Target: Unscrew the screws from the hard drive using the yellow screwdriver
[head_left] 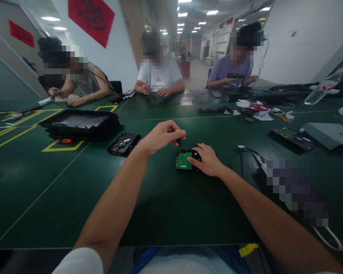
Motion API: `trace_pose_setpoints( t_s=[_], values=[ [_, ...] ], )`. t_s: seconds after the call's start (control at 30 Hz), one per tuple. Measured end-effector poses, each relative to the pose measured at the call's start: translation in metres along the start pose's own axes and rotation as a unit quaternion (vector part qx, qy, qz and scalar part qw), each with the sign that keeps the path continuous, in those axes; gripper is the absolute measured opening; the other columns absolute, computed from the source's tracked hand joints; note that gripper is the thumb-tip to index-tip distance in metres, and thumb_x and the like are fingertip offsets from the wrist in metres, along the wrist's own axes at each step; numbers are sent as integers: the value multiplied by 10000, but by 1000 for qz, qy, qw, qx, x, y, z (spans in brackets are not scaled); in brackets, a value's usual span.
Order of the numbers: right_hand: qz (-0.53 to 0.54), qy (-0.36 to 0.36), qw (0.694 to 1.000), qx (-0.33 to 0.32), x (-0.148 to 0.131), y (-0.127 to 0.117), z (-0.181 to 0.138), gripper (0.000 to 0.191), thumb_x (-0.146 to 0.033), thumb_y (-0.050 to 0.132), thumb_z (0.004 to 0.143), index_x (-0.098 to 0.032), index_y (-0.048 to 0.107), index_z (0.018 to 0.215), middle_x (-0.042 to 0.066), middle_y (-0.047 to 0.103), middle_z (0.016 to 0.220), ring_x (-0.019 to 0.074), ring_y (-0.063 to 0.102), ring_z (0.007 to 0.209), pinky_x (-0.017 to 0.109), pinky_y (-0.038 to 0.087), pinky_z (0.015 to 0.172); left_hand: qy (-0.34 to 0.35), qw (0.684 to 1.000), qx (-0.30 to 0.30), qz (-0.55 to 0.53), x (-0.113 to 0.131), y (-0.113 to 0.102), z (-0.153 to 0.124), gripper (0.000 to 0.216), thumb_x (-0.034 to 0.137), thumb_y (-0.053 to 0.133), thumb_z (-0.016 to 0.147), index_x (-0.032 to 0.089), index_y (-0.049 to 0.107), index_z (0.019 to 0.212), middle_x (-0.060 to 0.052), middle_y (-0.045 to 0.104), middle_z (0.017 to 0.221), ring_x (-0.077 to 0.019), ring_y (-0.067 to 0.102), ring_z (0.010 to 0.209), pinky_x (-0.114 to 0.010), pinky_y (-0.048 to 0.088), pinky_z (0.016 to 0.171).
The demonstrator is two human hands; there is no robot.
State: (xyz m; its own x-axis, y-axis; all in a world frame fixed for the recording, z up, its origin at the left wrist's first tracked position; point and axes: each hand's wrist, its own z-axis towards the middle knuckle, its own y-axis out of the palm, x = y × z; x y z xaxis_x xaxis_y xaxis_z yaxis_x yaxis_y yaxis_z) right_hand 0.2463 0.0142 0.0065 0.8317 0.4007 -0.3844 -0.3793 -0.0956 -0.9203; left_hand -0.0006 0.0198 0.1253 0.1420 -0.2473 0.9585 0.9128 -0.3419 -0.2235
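Note:
A small hard drive [184, 160] lies on the green table [74, 198] with its green circuit board facing up. My right hand [207, 160] rests on the drive's right side, fingers pressed down on it. My left hand [162, 135] hovers just above the drive, fingers pinched on a small screwdriver [178, 137] with a yellow top and dark shaft pointing down toward the drive.
A second opened drive [124, 144] lies to the left, beside a stack of black trays [80, 125]. Another drive [293, 137] and a grey box [330, 134] sit at right, with cables [253, 156] nearby. Three other people sit across the table.

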Motion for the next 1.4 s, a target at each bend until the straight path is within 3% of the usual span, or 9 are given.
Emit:
trace_pose_setpoints(
  t_s=[0.17,0.27,0.4,0.57,0.77,0.87,1.1,1.27,1.4],
  values=[
    [1,-2,1000,-1,0,0,0,853,-837,381,979,-198,576,1508,199,415,1677,400,282,1602,610,179,1295,-8,997,-35,-72,0,2,0,282,394,785,902,162,673,1015,-69,724,938,-175,699,874,-275,575,712],
    [4,-3,1000,-6,0,-1,0,855,-840,378,978,-201,571,1513,195,413,1678,398,282,1603,611,181,1294,-28,993,-35,-113,-1,1,0,310,454,728,941,145,735,961,-100,712,1019,-199,687,946,-329,617,791],
    [4,-4,1000,-6,0,-2,-1,853,-841,380,977,-205,568,1514,190,412,1680,400,282,1601,614,181,1291,-38,986,-30,-161,0,-2,-1,264,394,723,932,133,759,928,-113,710,1032,-227,691,970,-405,645,858],
    [7,-3,1000,-7,-2,-3,-1,834,-825,392,985,-199,576,1506,196,417,1675,398,290,1598,604,182,1292,-52,991,-14,-126,-3,-3,0,294,425,813,876,147,728,925,-92,703,1000,-195,676,910,-314,633,718],
    [11,0,1000,-10,-3,-4,-1,853,-829,387,984,-184,575,1509,208,410,1677,406,281,1601,620,179,1291,-30,997,66,-1,-9,-4,4,407,522,854,838,152,684,855,-82,696,894,-155,634,742,-260,556,567],
    [12,1,1000,-9,-4,-4,-1,864,-843,383,975,-191,573,1510,202,409,1679,405,282,1601,617,177,1293,-20,997,73,2,-8,-3,4,384,505,831,861,159,664,863,-89,716,908,-169,661,770,-273,569,601],
    [5,-3,1000,-4,-1,-2,-1,847,-839,386,977,-202,580,1502,194,425,1672,400,290,1599,615,182,1293,-11,994,-9,-104,-7,-1,4,294,441,723,947,147,728,946,-121,750,1020,-218,722,961,-306,609,747],
    [5,-5,1000,-3,-1,-2,-1,857,-848,380,972,-207,579,1505,192,421,1676,404,293,1596,619,185,1290,-35,988,-9,-153,-9,-3,5,276,409,724,944,138,751,985,-127,750,1027,-231,727,981,-345,631,808],
    [10,-2,1000,-10,-2,-4,-2,852,-840,378,977,-205,574,1510,194,420,1677,406,294,1596,626,181,1289,-24,994,29,-103,-12,-5,6,302,438,781,913,144,723,945,-101,733,985,-194,701,891,-315,628,732]
  ],
)
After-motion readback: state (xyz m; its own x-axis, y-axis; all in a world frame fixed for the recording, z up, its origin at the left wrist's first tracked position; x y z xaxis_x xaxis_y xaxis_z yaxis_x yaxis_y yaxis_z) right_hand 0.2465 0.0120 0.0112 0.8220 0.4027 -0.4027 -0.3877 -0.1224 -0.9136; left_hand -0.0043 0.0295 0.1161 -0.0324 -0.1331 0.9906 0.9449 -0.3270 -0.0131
